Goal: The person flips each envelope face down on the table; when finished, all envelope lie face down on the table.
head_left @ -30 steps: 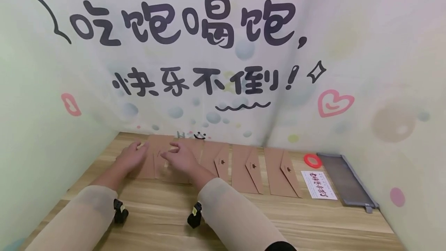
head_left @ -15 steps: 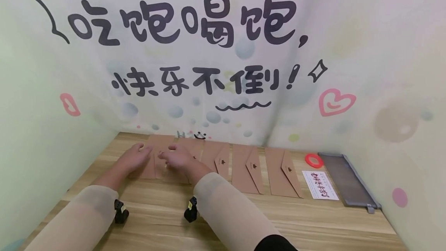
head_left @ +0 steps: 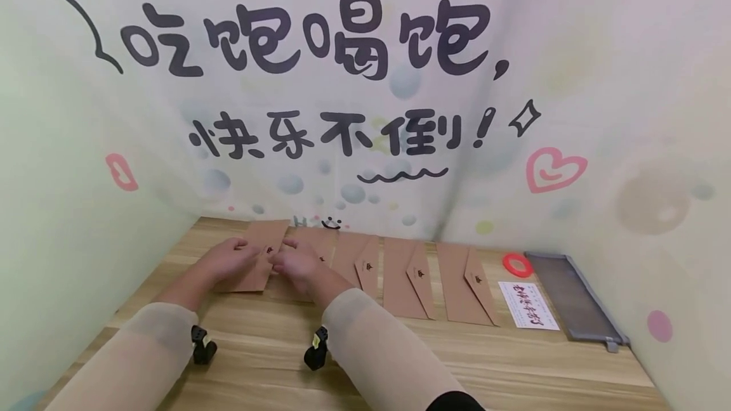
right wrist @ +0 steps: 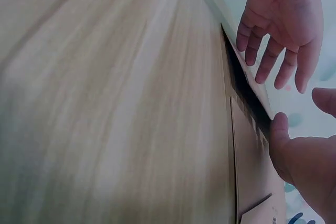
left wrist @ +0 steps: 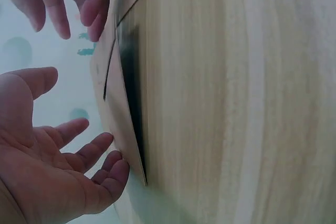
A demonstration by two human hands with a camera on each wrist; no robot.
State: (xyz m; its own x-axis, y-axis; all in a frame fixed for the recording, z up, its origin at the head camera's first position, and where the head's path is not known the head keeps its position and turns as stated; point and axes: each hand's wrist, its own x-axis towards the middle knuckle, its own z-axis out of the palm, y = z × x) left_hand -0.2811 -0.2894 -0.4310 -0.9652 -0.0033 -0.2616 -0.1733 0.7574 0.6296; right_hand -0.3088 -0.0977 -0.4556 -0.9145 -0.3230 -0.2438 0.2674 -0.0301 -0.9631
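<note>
In the head view a brown paper envelope (head_left: 257, 233) lies leftmost in a row, its right side raised off the table. My left hand (head_left: 228, 260) rests fingertips on its left part; in the left wrist view this hand (left wrist: 58, 156) has its fingers loosely bent against the envelope (left wrist: 123, 114), with a dark gap beneath. My right hand (head_left: 299, 265) is at the raised side. A fingertip of the right hand (right wrist: 307, 166) touches the edge of the envelope (right wrist: 252, 85) in the right wrist view. A second envelope (head_left: 311, 240) is partly hidden behind the right hand.
More brown envelopes with printed flaps, such as the rightmost envelope (head_left: 457, 281), line the wooden table (head_left: 274, 360). Farther right are a red ring (head_left: 517, 265), a white card with red writing (head_left: 528, 304) and a grey mesh pouch (head_left: 577, 300). A printed cloth (head_left: 342, 94) hangs behind.
The leftmost envelope's right side has come up from the table, so it now tilts. The fingers of both hands have closed in on it. The other envelopes stay in place.
</note>
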